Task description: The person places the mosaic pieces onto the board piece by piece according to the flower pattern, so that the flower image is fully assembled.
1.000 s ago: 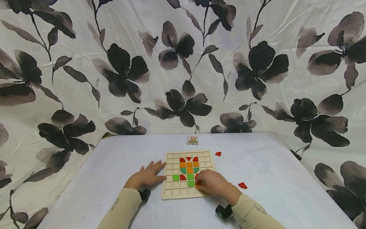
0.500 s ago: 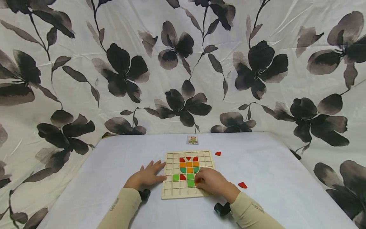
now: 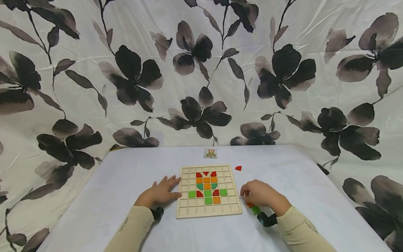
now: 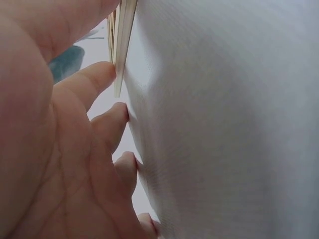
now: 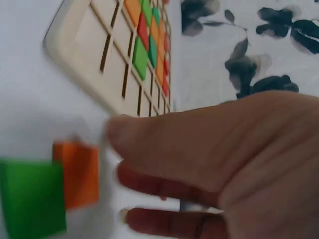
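Note:
A light wooden grid board (image 3: 185, 211) lies on the table, holding green, orange and red tiles in a symmetrical pattern. My left hand (image 3: 158, 193) rests at its left edge, fingers spread; in the left wrist view a fingertip touches the board's side (image 4: 125, 40). Just right of the board is my right hand (image 3: 262, 193), its thumb and fingers loosely bent and apart. I see nothing between them in the right wrist view. Close to that hand lie an orange tile (image 5: 81, 174) and a green tile (image 5: 32, 196) on the cloth.
A small patterned card (image 3: 210, 153) lies at the far side of the table. One red quarter-round tile (image 3: 238, 168) sits beyond the board's upper right corner. A floral curtain (image 3: 201, 70) hangs behind the white table.
My right hand has left the board and moved right, to the loose tiles. An orange tile and a green tile that it covered now show in the grid. The left hand stays put.

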The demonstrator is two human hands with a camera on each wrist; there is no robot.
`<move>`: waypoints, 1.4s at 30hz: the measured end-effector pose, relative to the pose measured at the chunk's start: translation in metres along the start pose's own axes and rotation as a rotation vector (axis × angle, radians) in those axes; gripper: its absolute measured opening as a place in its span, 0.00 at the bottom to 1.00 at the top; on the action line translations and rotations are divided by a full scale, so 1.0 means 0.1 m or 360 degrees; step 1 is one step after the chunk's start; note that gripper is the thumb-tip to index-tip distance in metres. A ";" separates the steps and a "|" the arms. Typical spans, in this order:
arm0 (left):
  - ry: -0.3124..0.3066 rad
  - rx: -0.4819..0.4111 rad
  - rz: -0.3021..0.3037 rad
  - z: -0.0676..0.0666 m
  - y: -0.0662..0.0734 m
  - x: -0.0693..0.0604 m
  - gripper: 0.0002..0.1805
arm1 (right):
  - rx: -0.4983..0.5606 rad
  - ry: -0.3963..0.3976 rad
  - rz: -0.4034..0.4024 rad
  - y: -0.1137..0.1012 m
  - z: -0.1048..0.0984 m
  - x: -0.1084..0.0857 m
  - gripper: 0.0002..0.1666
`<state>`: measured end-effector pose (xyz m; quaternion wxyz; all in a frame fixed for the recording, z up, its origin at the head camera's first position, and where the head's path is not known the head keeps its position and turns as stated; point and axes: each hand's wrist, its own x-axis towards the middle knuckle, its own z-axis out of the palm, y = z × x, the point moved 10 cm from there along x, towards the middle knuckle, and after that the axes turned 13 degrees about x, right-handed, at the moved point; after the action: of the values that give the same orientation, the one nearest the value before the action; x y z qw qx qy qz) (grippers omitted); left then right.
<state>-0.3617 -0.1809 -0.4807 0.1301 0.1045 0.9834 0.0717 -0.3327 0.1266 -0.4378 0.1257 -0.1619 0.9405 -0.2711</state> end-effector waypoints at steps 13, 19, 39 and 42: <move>0.0007 -0.0003 0.0010 -0.02 -0.01 0.01 0.43 | -0.0230 0.0091 0.0155 0.17 0.03 -0.12 0.09; 0.0011 -0.0013 0.0014 -0.01 0.00 0.02 0.43 | -0.0130 0.0108 0.0112 0.11 0.03 -0.06 0.13; -0.0003 -0.0046 0.0003 0.03 -0.04 0.01 0.42 | -0.0137 0.0055 -0.0552 -1.16 0.65 0.30 0.13; -0.0001 -0.0045 0.0006 0.04 -0.06 0.03 0.42 | -0.0206 0.0065 -0.0610 -1.25 0.72 0.32 0.09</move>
<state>-0.3642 -0.1856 -0.4865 0.1318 0.1044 0.9820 0.0857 -0.3093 -0.0193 -0.4328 0.0420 -0.3401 0.9103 -0.2323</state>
